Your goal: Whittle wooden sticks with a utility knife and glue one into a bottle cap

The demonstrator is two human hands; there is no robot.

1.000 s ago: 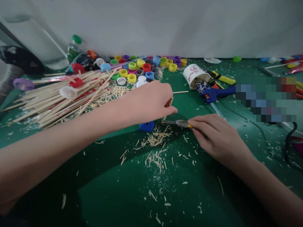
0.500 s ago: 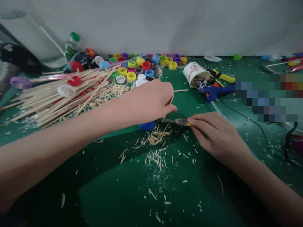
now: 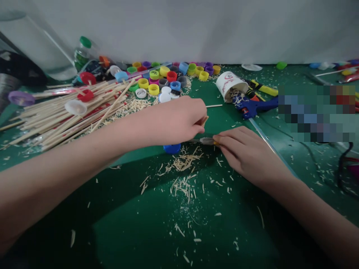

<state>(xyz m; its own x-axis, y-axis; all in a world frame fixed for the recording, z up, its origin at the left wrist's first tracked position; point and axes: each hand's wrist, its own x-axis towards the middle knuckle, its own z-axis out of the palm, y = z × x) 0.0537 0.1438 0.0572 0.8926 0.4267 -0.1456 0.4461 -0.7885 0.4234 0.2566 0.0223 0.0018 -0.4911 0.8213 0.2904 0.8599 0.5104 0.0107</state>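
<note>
My left hand [image 3: 179, 119] is closed on a short wooden stick piece [image 3: 203, 120], held upright over a blue bottle cap [image 3: 172, 148] on the green mat [image 3: 157, 224]. My right hand [image 3: 246, 155] is closed on a small utility knife [image 3: 206, 141] with a yellow handle, whose blade points left toward the base of the stick. The two hands are nearly touching. A heap of pale wood shavings [image 3: 183, 168] lies on the mat just below them.
A bundle of long wooden sticks [image 3: 67, 112] lies at the left. Several coloured bottle caps [image 3: 165, 76] crowd the back. A tipped paper cup [image 3: 230, 86], a blue glue gun [image 3: 254, 106] and a yellow tool sit at the right. A plastic bottle [image 3: 81, 56] lies back left.
My right hand and the knife have slid left, closing the gap to my left hand. The left hand has barely moved.
</note>
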